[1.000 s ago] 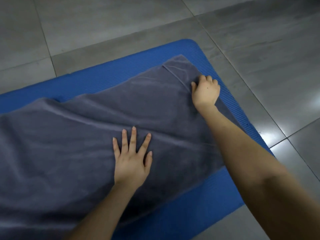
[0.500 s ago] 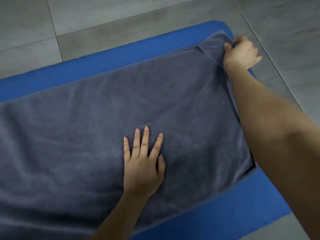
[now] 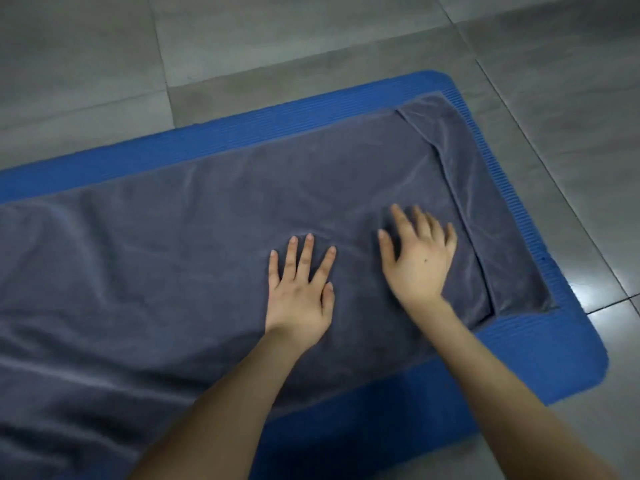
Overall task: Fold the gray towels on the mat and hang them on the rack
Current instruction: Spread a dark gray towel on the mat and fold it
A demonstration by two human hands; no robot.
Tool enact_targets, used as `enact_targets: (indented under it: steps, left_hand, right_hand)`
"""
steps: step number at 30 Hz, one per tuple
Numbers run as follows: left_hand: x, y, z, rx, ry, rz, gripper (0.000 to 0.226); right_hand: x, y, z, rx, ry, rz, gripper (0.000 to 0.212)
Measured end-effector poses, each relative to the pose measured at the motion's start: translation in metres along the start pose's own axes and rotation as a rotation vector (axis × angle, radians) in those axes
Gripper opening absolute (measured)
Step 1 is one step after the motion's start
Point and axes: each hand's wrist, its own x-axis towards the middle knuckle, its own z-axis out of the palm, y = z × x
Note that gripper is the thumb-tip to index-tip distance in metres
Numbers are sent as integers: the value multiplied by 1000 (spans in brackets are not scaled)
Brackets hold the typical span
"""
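A: Where is the gray towel [image 3: 173, 271] lying?
B: On the blue mat [image 3: 415, 393], one layer overlapping another; the left hand [image 3: 299, 299] and right hand [image 3: 417, 258] are pressing it flat, each grip open.
A: What is remaining?
B: Seemingly further folding and hanging; no rack is showing.

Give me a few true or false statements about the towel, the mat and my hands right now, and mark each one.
1. The gray terry towel lies spread on the blue ribbed foam mat. True.
2. The left hand grips a towel corner. False: it lies flat mid-towel, fingers straight and spread.
3. The right hand rests open on the towel. True.
4. The hands overlap. False: they lie side by side, apart.
5. A rack is in view. False: only gray tiled floor surrounds the mat.
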Motion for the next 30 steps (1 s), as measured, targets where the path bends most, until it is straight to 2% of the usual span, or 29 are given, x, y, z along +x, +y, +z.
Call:
enact_targets:
  steps: [3, 5, 9, 13, 16, 18, 20, 22, 25, 27, 30]
  left_hand:
    - [2, -12, -21, -28, -146, 66, 54]
    - [-6, -32, -46, -27, -187, 104, 51]
    - [-45, -101, -106, 294, -215, 193, 47]
    - [-109, -175, -161, 380, -243, 148, 44]
    - [-165, -224, -180, 328, -247, -17, 39]
    - [-196, -256, -179, 188, -188, -182, 36]
    - [-221, -290, -167, -18, -39, -379, 32]
    - [-242, -322, -147, -221, 176, -564, 28]
    - [-267, -357, -115, -457, 436, -826, 23]
    - [-279, -376, -93, -576, 531, -957, 22]
    - [-290, -400, -62, -670, 569, -1114, 21]
  right_hand:
    - [-25, -42, -2, 88, -78, -3, 43]
    - [-36, -67, -6, 123, -152, -35, 44]
    - [-53, -116, -20, 187, -198, -169, 42]
    - [-68, -183, -34, 229, -274, -327, 41]
    - [-79, -234, -40, 235, -341, -476, 37]
    - [-85, -265, -44, 263, -361, -582, 38]
    - [-89, -293, -46, 310, -383, -662, 35]
    - [-91, -320, -49, 365, -444, -705, 38]
    - [-84, -362, -48, 324, -548, -800, 41]
    - [-76, -394, -46, 299, -586, -830, 42]
    - [-66, -446, -36, 256, -654, -839, 44]
